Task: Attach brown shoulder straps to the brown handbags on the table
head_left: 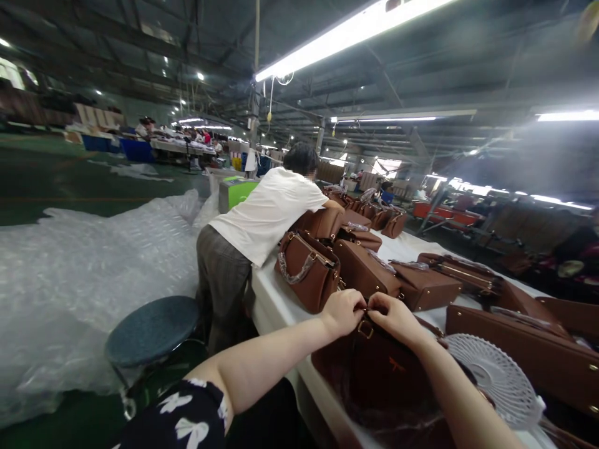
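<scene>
A dark brown handbag (388,368) with a gold ring buckle stands upright at the near edge of the white table (276,299). At its top edge my left hand (345,312) pinches a small part near the buckle. Just to the right, my right hand (390,315) grips the same spot with thumb and fingers pressed together. The two hands almost touch, and the small piece between them is mostly hidden by the fingers. Directly beyond them stands another brown handbag (309,268) with plastic-wrapped handles.
Several brown bags (425,287) lie across the table. A white fan (493,377) sits right of my right forearm. A person in a white shirt (271,209) leans over the table ahead. A round stool (152,330) and clear plastic wrap (93,274) are on the left.
</scene>
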`<state>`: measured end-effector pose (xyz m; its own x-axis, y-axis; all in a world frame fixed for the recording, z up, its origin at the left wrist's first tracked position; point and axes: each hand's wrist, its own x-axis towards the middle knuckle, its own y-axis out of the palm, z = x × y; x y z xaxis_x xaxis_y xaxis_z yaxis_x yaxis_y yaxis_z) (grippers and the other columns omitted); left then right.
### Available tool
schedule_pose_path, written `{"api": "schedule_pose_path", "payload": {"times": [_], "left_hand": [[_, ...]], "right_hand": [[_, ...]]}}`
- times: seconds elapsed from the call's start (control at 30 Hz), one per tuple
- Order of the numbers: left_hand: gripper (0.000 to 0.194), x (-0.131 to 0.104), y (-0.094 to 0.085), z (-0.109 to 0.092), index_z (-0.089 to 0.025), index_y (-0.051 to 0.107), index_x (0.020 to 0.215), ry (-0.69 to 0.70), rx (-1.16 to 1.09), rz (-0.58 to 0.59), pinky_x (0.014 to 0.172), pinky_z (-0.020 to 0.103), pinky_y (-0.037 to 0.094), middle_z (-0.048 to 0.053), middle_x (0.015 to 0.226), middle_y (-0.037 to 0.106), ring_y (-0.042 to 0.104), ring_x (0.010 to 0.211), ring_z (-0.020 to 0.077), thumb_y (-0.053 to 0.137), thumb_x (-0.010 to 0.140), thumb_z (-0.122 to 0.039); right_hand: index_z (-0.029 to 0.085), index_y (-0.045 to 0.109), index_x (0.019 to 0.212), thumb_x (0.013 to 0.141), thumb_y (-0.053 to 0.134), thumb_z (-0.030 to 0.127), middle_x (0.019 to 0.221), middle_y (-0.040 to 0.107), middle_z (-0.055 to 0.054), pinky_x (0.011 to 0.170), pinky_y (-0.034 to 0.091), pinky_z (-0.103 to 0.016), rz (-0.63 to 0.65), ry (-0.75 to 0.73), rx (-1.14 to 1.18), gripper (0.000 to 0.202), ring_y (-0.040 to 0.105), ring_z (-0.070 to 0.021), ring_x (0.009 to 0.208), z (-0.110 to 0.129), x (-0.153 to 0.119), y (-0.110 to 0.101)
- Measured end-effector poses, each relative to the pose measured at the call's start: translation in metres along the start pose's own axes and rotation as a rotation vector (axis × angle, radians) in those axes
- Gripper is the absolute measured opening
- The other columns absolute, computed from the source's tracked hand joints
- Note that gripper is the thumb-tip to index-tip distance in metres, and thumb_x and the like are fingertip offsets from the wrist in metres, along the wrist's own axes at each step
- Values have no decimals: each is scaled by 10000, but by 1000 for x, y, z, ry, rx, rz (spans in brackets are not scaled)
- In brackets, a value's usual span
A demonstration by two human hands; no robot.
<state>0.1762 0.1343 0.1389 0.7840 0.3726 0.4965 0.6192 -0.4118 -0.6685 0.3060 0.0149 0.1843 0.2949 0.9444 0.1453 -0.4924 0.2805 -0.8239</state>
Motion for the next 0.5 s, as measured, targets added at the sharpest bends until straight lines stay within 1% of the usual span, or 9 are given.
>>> {"api": "schedule_pose_path", "payload": {"times": [0.1,0.2,0.3,0.33,0.4,0.47,0.5], "left_hand": [[89,0,-1,-1,-202,642,845,-7,11,23,798,285,483,23,888,673,615,860,179,586,787,-163],[117,1,-2,-3,-205,662,872,-22,32,60,806,289,489,26,907,685,622,874,185,584,791,-174],[169,4,-7,-2,-205,691,919,-12,35,103,812,284,495,29,931,697,633,886,187,576,797,-182],[200,7,-10,-2,-206,702,946,10,27,139,813,277,496,28,943,702,637,891,185,574,796,-177],[271,14,-17,-1,-211,716,1013,80,-2,248,815,255,494,25,980,714,647,906,179,578,786,-158],[319,22,-24,0,-212,718,1067,148,-31,371,815,234,490,23,1021,723,655,922,172,591,779,-157],[324,27,-26,0,-209,719,1075,165,-36,418,808,227,488,24,1028,728,660,921,170,594,780,-162]], "right_hand": [[232,496,722,716,499,232,677,554,41,671,402,-282,12,-10,-20,6,518,-166,700,-1,-3,-1],[234,429,676,696,489,214,631,484,54,638,360,-277,35,-11,-32,66,471,-154,668,-2,-6,-1],[231,418,653,691,493,214,606,474,56,609,338,-273,59,-1,-31,85,457,-147,638,-3,-7,-3],[231,424,654,691,497,217,605,486,55,607,341,-272,61,5,-28,83,463,-148,636,-4,-7,-3],[233,452,675,696,504,225,632,531,47,625,367,-274,53,18,-17,56,494,-157,656,-6,-8,-5],[233,494,725,708,503,236,698,590,30,670,404,-285,38,27,-1,20,538,-173,708,-9,-8,-6],[231,514,751,714,502,242,735,614,20,694,418,-293,32,29,7,40,555,-180,734,-10,-8,-7]]}}
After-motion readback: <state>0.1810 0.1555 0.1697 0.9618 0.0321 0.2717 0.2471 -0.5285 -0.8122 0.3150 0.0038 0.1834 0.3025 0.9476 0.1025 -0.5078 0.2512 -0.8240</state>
